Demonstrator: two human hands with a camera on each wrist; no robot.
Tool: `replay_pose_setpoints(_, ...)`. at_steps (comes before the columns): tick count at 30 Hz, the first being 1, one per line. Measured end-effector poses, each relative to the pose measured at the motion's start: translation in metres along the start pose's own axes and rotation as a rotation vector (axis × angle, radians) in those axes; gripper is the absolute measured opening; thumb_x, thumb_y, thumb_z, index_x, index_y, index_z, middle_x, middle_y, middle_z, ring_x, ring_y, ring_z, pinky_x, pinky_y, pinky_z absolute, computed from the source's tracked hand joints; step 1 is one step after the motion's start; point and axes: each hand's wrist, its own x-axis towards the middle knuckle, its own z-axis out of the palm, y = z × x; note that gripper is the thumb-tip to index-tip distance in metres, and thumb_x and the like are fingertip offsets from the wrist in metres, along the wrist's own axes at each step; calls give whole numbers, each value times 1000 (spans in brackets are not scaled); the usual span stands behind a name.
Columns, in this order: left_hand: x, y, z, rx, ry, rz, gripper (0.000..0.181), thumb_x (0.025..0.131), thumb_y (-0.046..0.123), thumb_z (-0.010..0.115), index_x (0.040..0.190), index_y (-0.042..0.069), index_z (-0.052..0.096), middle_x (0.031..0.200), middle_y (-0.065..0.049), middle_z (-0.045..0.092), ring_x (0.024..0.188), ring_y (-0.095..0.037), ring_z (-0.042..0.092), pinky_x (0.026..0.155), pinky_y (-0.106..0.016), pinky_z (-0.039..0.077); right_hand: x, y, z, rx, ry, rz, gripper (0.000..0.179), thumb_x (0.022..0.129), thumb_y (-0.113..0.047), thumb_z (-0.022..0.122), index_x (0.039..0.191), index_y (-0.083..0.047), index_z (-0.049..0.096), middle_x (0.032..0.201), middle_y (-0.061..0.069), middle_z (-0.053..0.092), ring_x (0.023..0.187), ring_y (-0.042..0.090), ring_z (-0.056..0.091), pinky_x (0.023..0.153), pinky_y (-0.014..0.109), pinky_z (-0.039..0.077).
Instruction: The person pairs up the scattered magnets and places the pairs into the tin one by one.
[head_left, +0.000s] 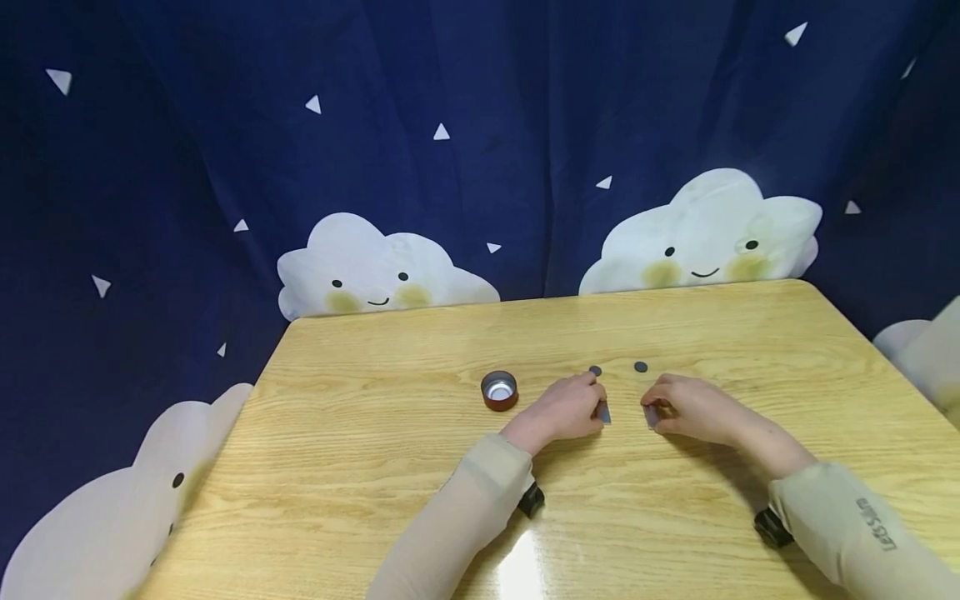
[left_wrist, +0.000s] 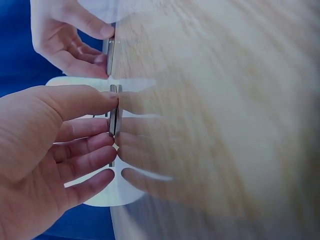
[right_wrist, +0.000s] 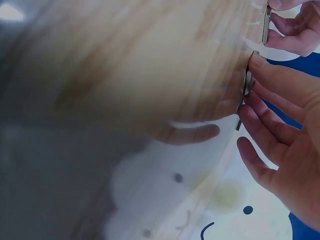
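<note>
My left hand (head_left: pixel 564 407) is low over the table, thumb and fingertips pinching the edges of a small flat grey piece (head_left: pixel 604 412). In the left wrist view this piece (left_wrist: pixel 113 117) is seen edge-on, thin and metallic, close to the wood. A short way to the right, my right hand (head_left: pixel 693 407) pinches a similar flat grey piece (head_left: pixel 651 417). The right wrist view shows that piece (right_wrist: pixel 247 82) edge-on too, right at the tabletop. Behind the hands lie two small dark round discs, a left disc (head_left: pixel 595 370) and a right disc (head_left: pixel 641 367).
Left of my left hand stands a small round reddish-brown container (head_left: pixel 498 402) with a silvery inside. The wooden table (head_left: pixel 360 467) has a glossy surface. Past its far edge hangs a dark blue curtain (head_left: pixel 510 167) with white clouds and triangles.
</note>
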Motion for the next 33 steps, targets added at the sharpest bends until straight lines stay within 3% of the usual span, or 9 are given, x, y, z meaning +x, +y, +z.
replay_pose_setpoints(16,1,0,-1,26,-10,22,6,84,27,62,85,21,62,83,8,45,70,-5,43,60,-16,34,4,-2,3,-38,12,2,26,72,-16,75,96,-8,67,88,-1,58,74,10,54,62,28,45)
replay_pose_setpoints(26,4,-3,3,-18,12,1,7,82,27,65,84,20,65,79,9,51,72,-6,44,59,-16,34,5,-1,5,2,2,26,17,73,-17,75,86,-14,65,82,-3,54,71,8,48,60,26,41)
replay_pose_setpoints(33,3,-3,2,-35,14,7,8,82,26,65,84,18,65,77,10,51,73,-5,42,60,-16,34,4,2,2,60,-1,47,24,71,-18,76,91,-7,67,81,-2,53,70,9,47,60,25,41)
